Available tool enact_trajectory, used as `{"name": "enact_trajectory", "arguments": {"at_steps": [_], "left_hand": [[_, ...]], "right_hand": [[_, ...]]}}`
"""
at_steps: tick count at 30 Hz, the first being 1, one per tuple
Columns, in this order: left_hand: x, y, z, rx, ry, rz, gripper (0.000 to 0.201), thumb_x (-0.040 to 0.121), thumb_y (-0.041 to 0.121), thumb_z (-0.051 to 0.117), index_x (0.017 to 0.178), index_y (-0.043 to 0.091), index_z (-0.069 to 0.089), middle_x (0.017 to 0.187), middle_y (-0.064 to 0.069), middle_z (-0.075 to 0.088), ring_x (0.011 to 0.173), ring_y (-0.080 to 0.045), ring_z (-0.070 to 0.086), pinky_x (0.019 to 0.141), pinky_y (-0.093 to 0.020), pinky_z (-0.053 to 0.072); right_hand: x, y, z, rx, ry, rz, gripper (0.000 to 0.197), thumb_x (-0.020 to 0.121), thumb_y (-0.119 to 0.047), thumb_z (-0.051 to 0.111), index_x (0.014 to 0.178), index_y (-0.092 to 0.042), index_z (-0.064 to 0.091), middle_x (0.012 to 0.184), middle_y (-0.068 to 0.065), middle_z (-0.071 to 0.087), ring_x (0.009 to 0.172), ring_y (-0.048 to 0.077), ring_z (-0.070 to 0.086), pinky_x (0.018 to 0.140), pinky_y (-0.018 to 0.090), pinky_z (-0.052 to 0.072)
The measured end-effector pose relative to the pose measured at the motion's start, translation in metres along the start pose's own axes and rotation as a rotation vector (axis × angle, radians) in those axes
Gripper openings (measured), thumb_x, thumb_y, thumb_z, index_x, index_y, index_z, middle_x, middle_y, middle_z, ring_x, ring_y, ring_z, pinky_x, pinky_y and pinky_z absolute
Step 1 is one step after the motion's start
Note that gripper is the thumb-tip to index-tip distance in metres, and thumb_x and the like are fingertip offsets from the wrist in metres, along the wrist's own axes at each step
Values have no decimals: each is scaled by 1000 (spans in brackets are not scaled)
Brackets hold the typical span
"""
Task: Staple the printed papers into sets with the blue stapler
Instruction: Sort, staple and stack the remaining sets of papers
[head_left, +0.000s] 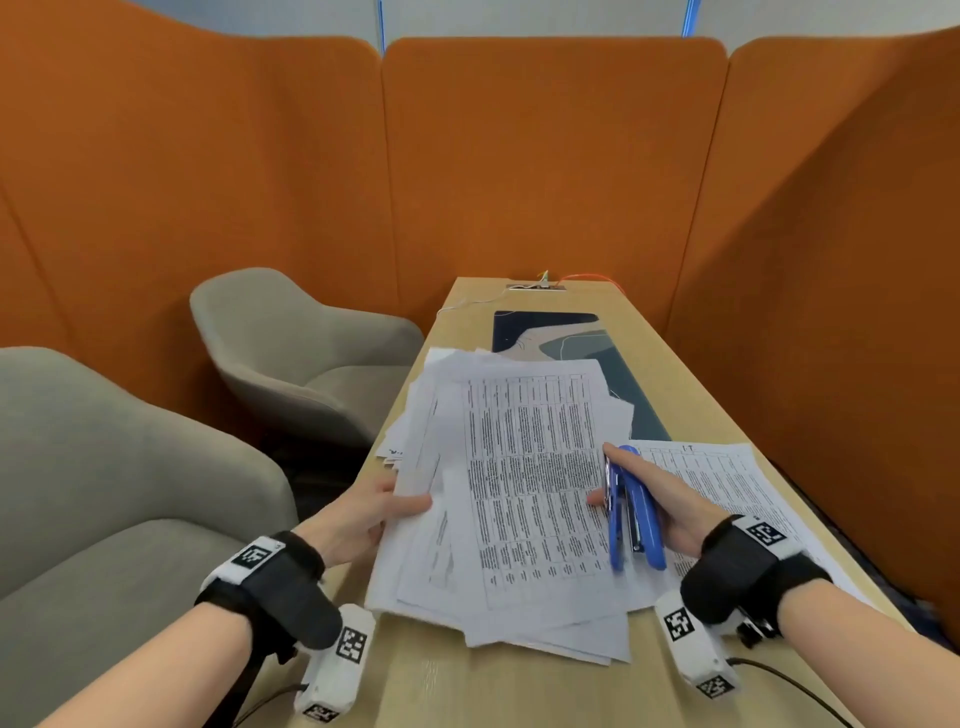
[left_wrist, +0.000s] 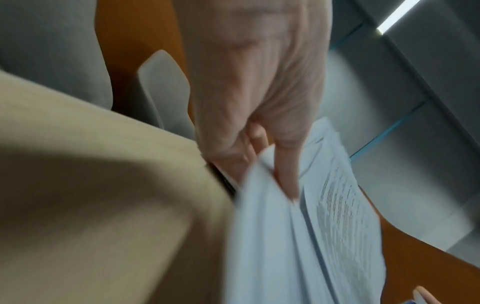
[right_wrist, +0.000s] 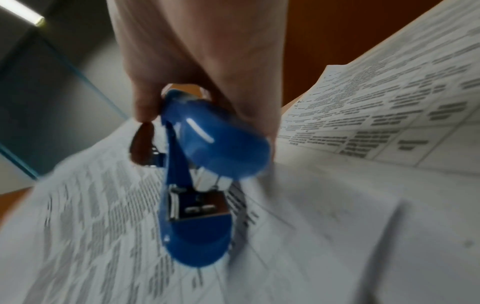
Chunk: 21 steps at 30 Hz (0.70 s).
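A big messy pile of papers (head_left: 519, 493) lies in the middle of the long table (head_left: 519, 691). The left hand (head_left: 363, 519) is at the left edge of the pile, with its thumb on top and its fingers (left_wrist: 285, 170) tucked under some sheets, so it pinches those sheets and lifts them a little. The right hand (head_left: 670, 504) is at the right edge of the pile and has its fingers wrapped around the blue stapler (head_left: 631, 512). The stapler's mouth is open, and it sits over the right side of the pile, touching the top page. Just to the right of the pile lies another printed sheet (head_left: 727, 483), flat on the table. Behind the pile is a dark mat (head_left: 550, 332). Two grey chairs (head_left: 291, 343) stand to the left of the pile, and orange walls (head_left: 519, 156) go all around.
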<state>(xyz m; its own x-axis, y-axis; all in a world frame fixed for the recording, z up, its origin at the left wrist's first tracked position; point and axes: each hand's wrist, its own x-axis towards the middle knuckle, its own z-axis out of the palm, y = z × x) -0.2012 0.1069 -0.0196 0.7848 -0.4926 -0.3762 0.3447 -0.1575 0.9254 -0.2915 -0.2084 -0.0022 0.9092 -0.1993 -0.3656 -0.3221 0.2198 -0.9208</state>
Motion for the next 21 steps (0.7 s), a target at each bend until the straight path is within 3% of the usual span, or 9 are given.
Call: {"name": "enact_trajectory", "arguments": {"at_steps": [2,3,5,8,12,16,18,20,21], "left_hand": [[-4,1,-1,87,-135,-67,38,85,1,66,118,17,59,116,-7,70,110,-27,65,87,-40,54],[-5,4,1,118,-132,-76,36,84,5,68,115,21,60,113,-2,71,109,-23,65,88,-38,53],[-3,12,6,62,-11,-7,26,87,15,67,111,21,61,100,3,75,100,-19,67,84,-35,53],[10,18,12,-134,193,67,29,89,8,63,117,0,61,105,-15,71,81,-25,69,67,-31,58],[29,9,23,60,368,113,29,85,3,67,113,-5,63,105,-15,67,79,-19,64,60,-22,46],[32,10,31,181,332,89,21,85,7,69,102,-4,66,92,-8,68,83,-22,63,65,-21,46],[33,13,26,151,227,-8,32,80,-2,71,111,-4,63,108,-15,67,90,-26,64,71,-27,50],[35,14,17,179,227,-59,41,73,-12,73,111,1,62,115,-16,64,95,-28,63,76,-31,52],[38,13,11,209,251,-63,49,68,-10,77,113,3,62,117,-15,64,101,-29,62,85,-35,52]], "right_hand": [[-3,-3,-3,-50,-16,-10,38,86,-38,63,102,-4,66,76,14,70,65,22,67,66,32,57],[-4,-4,-4,-110,-19,-13,41,83,-40,65,100,-3,64,76,14,69,63,22,67,63,31,57],[-8,-5,-4,-247,-31,-12,49,73,-46,68,96,-3,60,77,15,68,64,23,66,64,31,56],[-14,-3,-8,-347,-66,26,50,71,-49,68,92,-5,60,79,16,68,69,26,64,72,35,55],[-23,3,-17,-335,-84,61,43,81,-46,65,90,-4,63,78,15,68,65,25,64,64,30,55],[-26,9,-22,-253,-66,71,44,76,-43,68,95,-4,66,77,14,68,66,24,64,68,33,56],[-26,11,-22,-233,-60,79,49,76,-43,68,102,-2,65,81,16,67,66,24,65,68,33,57],[-26,12,-21,-232,-35,74,46,79,-44,67,100,-3,66,83,16,68,64,23,66,66,32,57],[-26,10,-21,-243,1,56,44,81,-45,66,94,-4,67,79,15,69,62,24,65,65,31,56]]}}
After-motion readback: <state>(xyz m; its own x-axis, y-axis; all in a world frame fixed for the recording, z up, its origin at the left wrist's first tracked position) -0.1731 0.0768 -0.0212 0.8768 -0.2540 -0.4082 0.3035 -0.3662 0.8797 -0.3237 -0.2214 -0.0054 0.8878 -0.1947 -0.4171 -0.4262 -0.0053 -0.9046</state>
